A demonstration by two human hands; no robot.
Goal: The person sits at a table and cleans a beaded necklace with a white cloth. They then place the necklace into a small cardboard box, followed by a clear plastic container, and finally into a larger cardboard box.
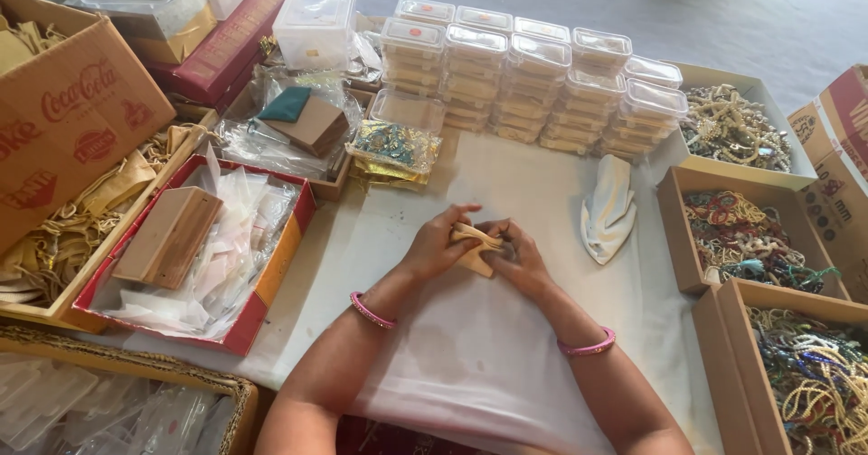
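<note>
Beige cloth pouch [476, 247] sits mid-bench, pinched between both hands just above the white sheet [470, 347], likely held up so fingers can work its mouth. Left hand [437, 243]: fingers curled tight on the pouch's left edge. Right hand [517, 258]: closed on the right side, thumb on top; can't tell if anything's inside. Stacked clear lidded boxes [533, 75] line the far edge, bead-filled cardboard trays [750, 243] on the right, red tray of plastic sleeves [203, 256] on the left, all near. Folded white cloth [608, 209] lies right of the hands.
</note>
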